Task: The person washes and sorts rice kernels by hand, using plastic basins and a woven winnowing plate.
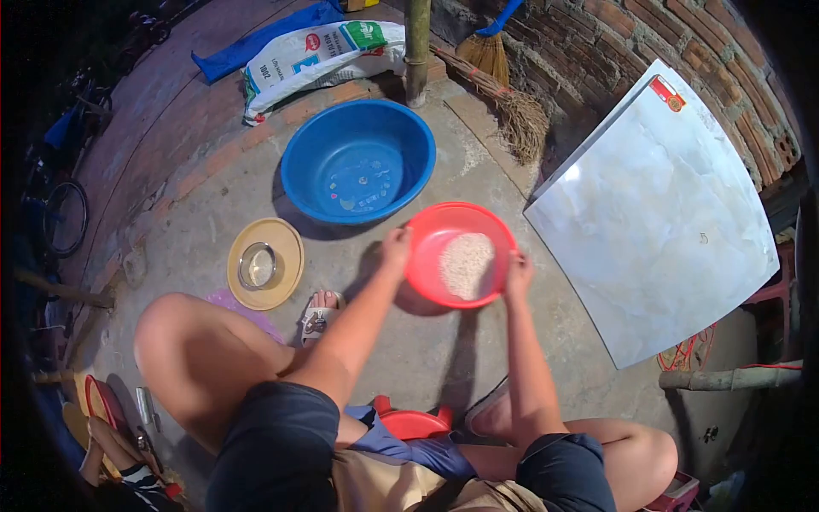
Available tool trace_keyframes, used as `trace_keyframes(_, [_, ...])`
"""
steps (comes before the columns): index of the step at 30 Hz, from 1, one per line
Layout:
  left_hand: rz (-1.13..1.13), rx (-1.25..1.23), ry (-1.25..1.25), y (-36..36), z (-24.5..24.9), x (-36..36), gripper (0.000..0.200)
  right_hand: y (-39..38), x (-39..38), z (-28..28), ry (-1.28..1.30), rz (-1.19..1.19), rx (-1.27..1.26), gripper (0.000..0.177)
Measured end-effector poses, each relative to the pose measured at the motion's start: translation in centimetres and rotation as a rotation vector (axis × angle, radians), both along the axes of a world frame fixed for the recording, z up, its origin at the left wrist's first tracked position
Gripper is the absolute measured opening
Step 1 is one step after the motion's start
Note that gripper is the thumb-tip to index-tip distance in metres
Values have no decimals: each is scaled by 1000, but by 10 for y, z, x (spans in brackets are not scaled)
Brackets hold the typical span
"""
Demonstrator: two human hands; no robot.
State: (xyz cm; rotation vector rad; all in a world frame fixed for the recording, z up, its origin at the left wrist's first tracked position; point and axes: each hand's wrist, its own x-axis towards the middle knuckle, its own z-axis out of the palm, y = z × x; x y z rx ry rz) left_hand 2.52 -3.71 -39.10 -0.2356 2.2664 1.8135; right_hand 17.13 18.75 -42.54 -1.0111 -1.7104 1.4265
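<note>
The floor (550, 358) is grey concrete, bounded at upper right by a brick wall (589, 68) and at upper left by a low brick edging. A pole (417, 51) stands at the top, between a printed sack (316, 64) and a straw broom (490, 60).

The red bowl (425, 266) is in front of the person, right of centre in the view, its mouth facing up. Its outline is near round; the line from hand to hand crosses it, dropping slightly to the right. Pale grain (467, 266) lies heaped inside, towards the right of the base (individual grains are too small to inspect).

The left hand (395, 249) is closed on the rim at the left side. The right hand (519, 275) is closed on the rim at the right side. Whether the base touches the floor cannot be told.

The blue tub (299, 183) sits just beyond the bowl to the upper left, its near edge close to the bowl's far rim. To the right, a strip of floor separates the bowl from the slanting edge of a marbled panel (657, 213). More floor runs from the bowl towards the red stool (415, 424). Well left, beyond the left hand, a tan tray (287, 243) carries a round container (258, 265).
</note>
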Motion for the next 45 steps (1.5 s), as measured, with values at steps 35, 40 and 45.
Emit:
trace_keyframes(35, [-72, 485, -13, 48, 26, -14, 19, 3, 12, 68, 185, -101, -76, 30])
trace_keyframes(40, [-73, 588, 153, 51, 50, -5, 20, -9, 13, 107, 367, -130, 117, 30])
trace_keyframes(45, [-75, 540, -67, 63, 47, -4, 20, 14, 17, 99, 159, -129, -7, 31])
